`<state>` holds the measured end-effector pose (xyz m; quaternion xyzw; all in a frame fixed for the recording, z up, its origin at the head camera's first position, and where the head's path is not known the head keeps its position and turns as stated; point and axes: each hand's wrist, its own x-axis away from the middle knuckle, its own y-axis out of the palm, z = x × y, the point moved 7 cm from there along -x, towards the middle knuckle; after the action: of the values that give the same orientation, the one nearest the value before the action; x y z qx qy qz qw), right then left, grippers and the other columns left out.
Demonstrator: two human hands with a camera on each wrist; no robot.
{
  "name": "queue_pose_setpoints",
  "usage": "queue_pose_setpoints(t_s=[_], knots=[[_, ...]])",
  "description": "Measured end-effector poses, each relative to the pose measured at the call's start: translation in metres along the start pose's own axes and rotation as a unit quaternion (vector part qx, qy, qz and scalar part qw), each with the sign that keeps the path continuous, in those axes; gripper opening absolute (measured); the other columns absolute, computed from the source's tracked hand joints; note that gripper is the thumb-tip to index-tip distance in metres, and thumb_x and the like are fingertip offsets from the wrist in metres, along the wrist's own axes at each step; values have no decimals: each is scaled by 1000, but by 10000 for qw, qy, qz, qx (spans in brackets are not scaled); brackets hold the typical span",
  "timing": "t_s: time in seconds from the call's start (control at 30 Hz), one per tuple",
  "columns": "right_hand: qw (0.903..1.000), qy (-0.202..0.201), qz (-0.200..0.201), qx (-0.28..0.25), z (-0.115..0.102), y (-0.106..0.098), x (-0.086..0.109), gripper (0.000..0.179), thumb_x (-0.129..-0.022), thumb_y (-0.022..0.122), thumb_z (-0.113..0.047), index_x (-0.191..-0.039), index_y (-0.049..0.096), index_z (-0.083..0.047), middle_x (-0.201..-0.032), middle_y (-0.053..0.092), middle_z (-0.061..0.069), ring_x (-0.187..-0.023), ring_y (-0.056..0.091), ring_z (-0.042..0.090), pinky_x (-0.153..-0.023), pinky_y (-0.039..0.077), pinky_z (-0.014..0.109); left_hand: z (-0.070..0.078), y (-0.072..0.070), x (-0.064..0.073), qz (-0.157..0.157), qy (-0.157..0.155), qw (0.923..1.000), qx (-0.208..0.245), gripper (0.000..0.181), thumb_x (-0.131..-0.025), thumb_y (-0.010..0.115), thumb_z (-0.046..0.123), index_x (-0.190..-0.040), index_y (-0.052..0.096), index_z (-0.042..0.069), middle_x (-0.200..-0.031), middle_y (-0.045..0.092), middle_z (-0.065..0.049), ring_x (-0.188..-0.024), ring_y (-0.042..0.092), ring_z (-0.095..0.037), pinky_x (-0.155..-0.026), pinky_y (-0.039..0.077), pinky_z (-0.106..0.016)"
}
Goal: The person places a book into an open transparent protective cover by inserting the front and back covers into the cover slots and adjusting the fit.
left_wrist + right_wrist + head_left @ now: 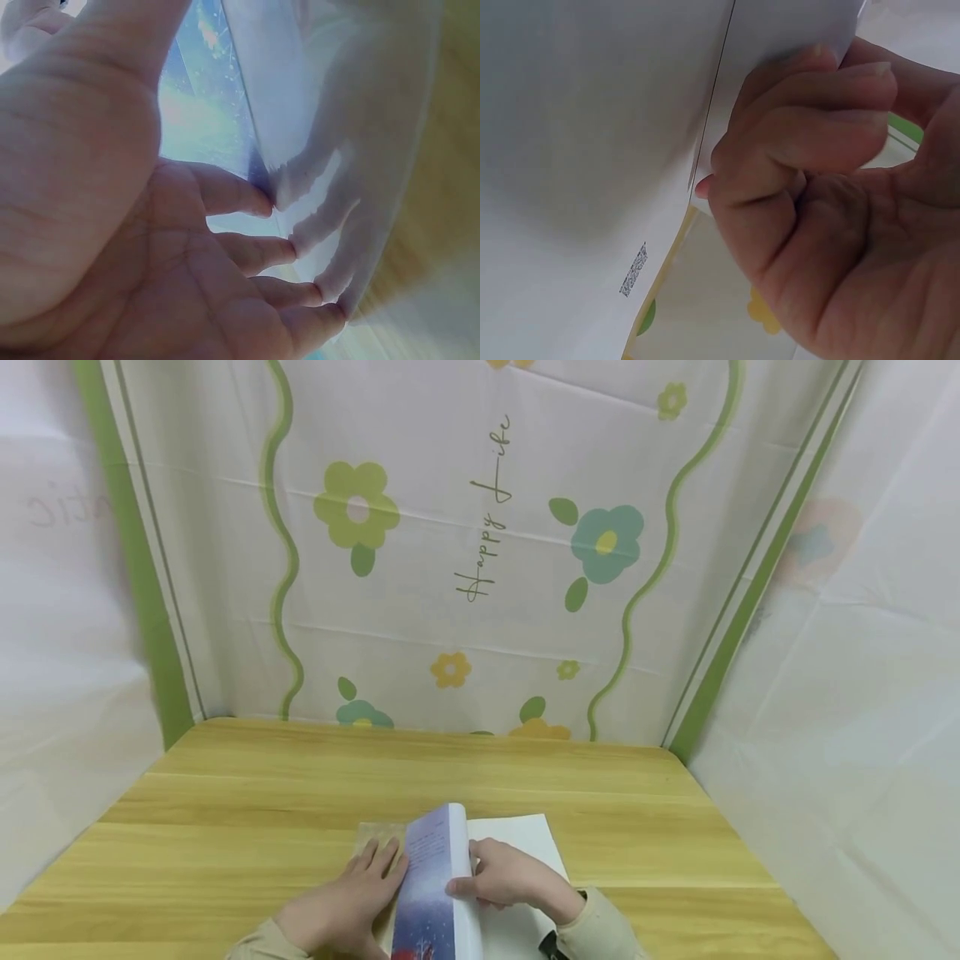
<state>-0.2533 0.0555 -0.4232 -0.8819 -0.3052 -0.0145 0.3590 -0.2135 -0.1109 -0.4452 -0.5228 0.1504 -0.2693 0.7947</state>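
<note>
While the right hand (508, 872) pinches the blue-purple paper cover (429, 881), likely light and bendable, by its edge, the safest hold, the left hand (347, 893) splays fingers on clear plastic film (367, 97) beside it.

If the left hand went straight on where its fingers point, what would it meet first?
Probably the rectangular blue-purple paper book, close by the left hand; whether they touch is unclear.
</note>
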Motion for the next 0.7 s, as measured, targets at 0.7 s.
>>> queue_pose_setpoints(t_s=[0.7], knots=[[10000, 66, 56, -16, 0, 3, 2, 25, -91, 72, -23, -108, 61, -10, -54, 51, 3, -42, 40, 13, -40, 31, 26, 3, -1, 3, 29, 49, 9996, -285, 127, -62, 84, 64, -145, 29, -15, -151, 19, -38, -134, 14, -62, -106, 23, -67]])
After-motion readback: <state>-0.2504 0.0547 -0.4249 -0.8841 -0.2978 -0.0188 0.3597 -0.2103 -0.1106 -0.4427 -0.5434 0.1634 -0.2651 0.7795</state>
